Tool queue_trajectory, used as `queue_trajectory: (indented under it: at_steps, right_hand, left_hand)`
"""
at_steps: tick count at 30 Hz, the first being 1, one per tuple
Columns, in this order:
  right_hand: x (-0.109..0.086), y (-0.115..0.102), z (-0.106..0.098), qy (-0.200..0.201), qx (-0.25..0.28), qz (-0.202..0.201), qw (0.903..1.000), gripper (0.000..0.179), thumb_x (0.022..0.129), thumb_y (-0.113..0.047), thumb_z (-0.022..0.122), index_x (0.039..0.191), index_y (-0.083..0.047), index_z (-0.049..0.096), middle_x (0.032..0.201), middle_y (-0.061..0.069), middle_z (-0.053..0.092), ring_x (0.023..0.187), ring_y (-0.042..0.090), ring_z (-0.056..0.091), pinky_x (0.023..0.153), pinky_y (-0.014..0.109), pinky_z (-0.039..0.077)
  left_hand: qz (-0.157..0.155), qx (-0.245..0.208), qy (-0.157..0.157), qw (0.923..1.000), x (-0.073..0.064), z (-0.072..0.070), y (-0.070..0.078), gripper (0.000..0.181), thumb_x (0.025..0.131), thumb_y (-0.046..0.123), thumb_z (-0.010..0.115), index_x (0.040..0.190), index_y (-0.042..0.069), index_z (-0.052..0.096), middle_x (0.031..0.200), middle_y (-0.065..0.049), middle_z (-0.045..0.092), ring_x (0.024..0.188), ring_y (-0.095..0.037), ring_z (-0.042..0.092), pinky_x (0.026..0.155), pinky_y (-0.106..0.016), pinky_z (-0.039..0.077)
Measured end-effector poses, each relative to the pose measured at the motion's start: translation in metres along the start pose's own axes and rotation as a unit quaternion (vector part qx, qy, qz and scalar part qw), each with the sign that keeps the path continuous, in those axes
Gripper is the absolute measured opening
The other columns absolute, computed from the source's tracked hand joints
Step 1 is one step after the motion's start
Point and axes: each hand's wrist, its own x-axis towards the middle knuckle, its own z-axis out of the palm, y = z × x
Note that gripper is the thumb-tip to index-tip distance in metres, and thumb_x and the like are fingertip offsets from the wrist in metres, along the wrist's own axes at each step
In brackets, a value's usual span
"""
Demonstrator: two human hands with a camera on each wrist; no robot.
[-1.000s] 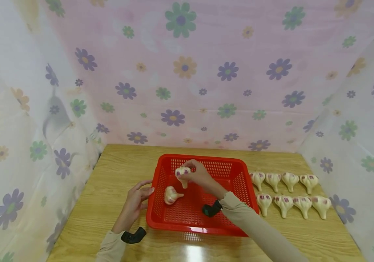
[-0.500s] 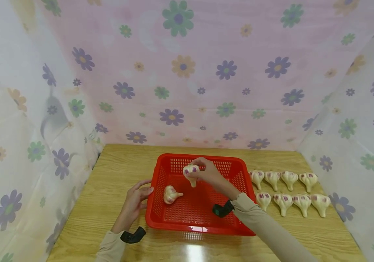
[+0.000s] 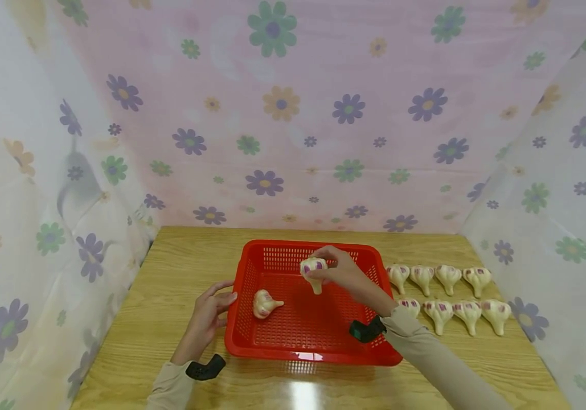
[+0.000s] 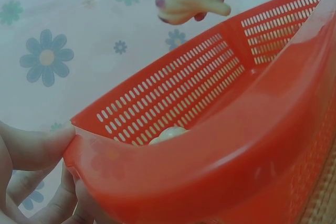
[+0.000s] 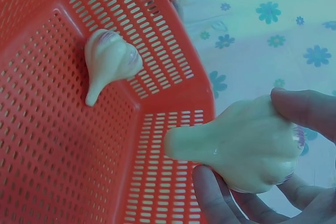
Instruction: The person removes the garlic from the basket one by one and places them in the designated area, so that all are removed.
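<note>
My right hand (image 3: 348, 277) pinches a garlic bulb (image 3: 312, 266) above the red plastic basket (image 3: 313, 357), its stem pointing down. In the right wrist view, thumb and fingers wrap the bulb (image 5: 247, 145) from both sides. Another garlic bulb (image 3: 263, 304) lies on its side inside the basket near the left wall, stem to the right. My left hand (image 3: 203, 320) holds the basket's left rim, the thumb on top and fingers below, as the left wrist view shows at the rim (image 4: 121, 156).
Right of the basket, several garlic bulbs (image 3: 448, 278) lie in two rows on the wooden table (image 3: 195, 250), stems toward the front. The right forearm partly covers the front row. Flowered cloth (image 3: 298, 142) hangs behind and at both sides.
My right hand has carried the garlic bulb rightward over the basket, from the left part toward the middle. The left hand stays on the rim, and the other bulb lies where it was.
</note>
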Motion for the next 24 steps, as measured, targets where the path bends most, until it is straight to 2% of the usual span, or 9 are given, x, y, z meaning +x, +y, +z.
queue_trajectory:
  at_steps: [16, 24]
  right_hand:
    - [-0.022, 0.003, -0.026, 0.002, 0.000, 0.006, 1.0000, 0.049, 0.083, -0.025, 0.074, 0.122, -0.004, 0.052, 0.116, 0.014, 0.055, 0.094, 0.027, 0.059, 0.074, 0.037, 0.053]
    - [-0.034, 0.008, -0.042, 0.014, 0.013, 0.010, 0.9998, 0.050, 0.083, -0.025, 0.074, 0.121, -0.003, 0.052, 0.116, 0.015, 0.053, 0.093, 0.028, 0.059, 0.073, 0.039, 0.053]
  left_hand:
    - [-0.001, -0.004, 0.005, 1.0000, 0.004, 0.001, 0.000, 0.040, 0.088, 0.009, 0.064, 0.127, 0.006, 0.056, 0.092, -0.006, 0.066, 0.080, -0.021, 0.064, 0.064, -0.041, 0.055]
    - [-0.002, -0.005, 0.003, 1.0000, 0.001, 0.000, -0.001, 0.041, 0.088, 0.009, 0.063, 0.128, 0.008, 0.055, 0.098, -0.008, 0.065, 0.082, -0.022, 0.065, 0.064, -0.040, 0.055]
